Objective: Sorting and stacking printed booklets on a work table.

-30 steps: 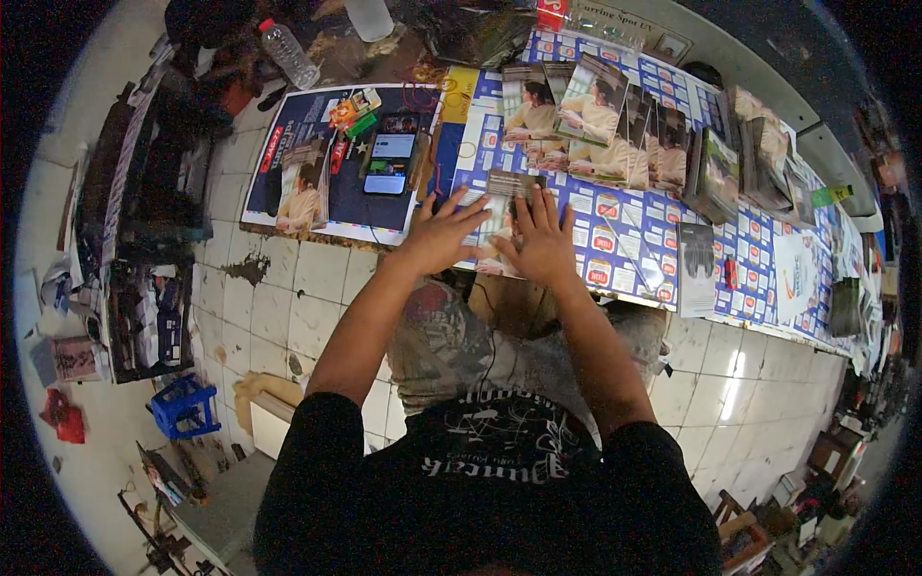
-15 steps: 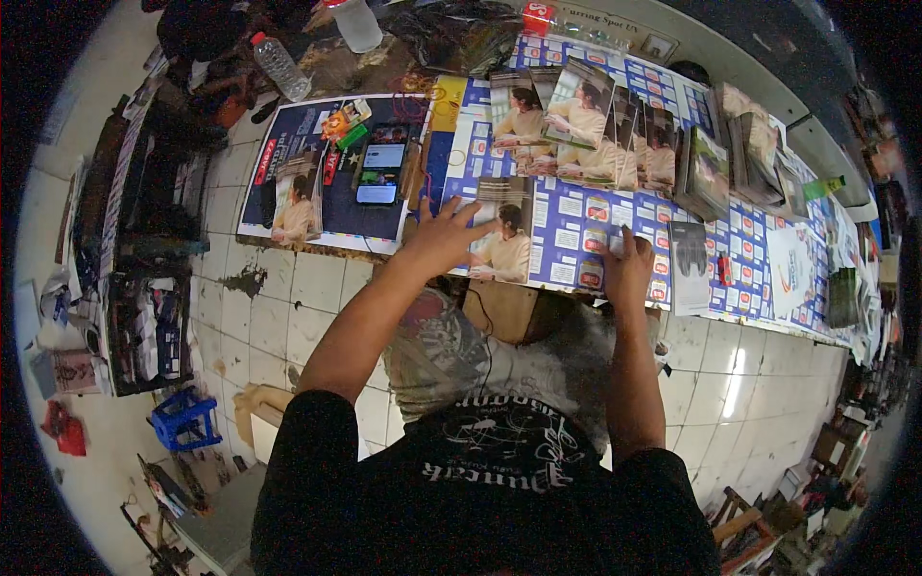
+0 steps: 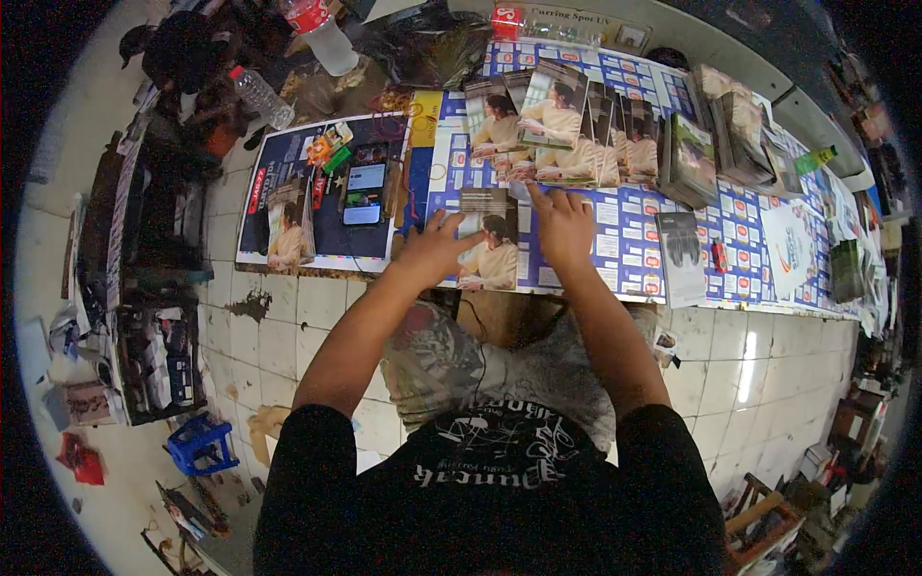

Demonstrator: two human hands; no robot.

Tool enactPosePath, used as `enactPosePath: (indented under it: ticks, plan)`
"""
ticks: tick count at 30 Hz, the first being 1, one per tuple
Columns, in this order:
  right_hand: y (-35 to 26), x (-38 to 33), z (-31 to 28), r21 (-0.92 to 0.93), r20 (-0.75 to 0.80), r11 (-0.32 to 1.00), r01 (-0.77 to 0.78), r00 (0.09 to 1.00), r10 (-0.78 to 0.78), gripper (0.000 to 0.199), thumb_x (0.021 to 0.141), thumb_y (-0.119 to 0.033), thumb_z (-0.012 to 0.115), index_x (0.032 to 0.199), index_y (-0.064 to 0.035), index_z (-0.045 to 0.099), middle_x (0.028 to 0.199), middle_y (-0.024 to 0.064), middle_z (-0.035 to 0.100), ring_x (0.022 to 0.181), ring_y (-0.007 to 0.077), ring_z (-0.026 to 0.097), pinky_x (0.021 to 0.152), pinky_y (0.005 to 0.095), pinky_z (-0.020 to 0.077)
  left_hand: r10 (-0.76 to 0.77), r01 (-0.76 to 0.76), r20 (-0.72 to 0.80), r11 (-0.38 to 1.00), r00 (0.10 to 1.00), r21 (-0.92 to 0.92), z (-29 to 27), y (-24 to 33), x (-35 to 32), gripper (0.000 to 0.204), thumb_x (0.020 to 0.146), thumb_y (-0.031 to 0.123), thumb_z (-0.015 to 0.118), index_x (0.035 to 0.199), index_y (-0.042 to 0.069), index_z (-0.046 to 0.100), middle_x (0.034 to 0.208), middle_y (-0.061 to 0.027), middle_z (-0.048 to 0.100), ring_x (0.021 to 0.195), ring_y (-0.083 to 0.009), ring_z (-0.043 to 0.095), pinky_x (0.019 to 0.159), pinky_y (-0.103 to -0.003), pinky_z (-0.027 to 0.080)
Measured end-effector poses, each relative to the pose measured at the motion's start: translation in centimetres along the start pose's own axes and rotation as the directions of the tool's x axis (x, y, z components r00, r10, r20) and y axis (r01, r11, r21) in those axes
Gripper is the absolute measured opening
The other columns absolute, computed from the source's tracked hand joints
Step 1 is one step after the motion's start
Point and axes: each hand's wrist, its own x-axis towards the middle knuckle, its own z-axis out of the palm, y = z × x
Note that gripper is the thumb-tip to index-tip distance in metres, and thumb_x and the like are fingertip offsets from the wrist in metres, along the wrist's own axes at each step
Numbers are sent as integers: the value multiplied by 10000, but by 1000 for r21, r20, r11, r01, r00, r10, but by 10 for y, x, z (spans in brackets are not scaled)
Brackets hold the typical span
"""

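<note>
Booklet in front: the booklet (image 3: 496,257) with a seated person on its cover lies flat near the front edge of the blue-and-white patterned worktop (image 3: 600,264).
Left hand: the left hand (image 3: 430,253) has its fingers spread, palm down, over the left side of this booklet.
Right hand: the right hand (image 3: 567,230) is just beyond the booklet's right side, fingers pointing away from the body; I cannot tell if it grips something small.
Behind the hands: similar booklets (image 3: 552,120) overlap in a fan, and a thick stack (image 3: 690,163) stands to their right.
At left: a phone (image 3: 364,197) with lit screen lies on a dark poster (image 3: 336,245).
</note>
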Motion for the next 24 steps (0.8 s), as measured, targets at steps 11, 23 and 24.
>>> enactPosePath:
  ticks: [11,23,24]
  plan:
    - [-4,12,3,-41,86,997,63,995,-59,513,876,-144,530,1372,-274,563,1056,62,664,986,271,622,806,432,479,33,-33,-2,999,999,-38,14,-5,3,758,740,316,822,1426,346,499,1531,-180,338,1425,-443,283,1138,-545,340]
    - [26,-52,-74,393,296,705,591,645,-705,410,890,-186,518,1281,-241,629,971,31,632,974,240,618,811,413,502,-14,23,164,998,986,-53,-21,9,-3,813,764,308,808,1476,341,418,1556,-146,283,1443,-468,230,1103,-645,319]
    - [33,-50,-75,430,382,800,418,719,-581,394,890,-213,536,1272,-216,633,1009,45,630,1008,256,607,829,435,498,7,-6,100,1000,995,-6,-14,7,-6,843,756,369,800,1493,285,399,1573,-151,258,1458,-452,208,1125,-657,247]
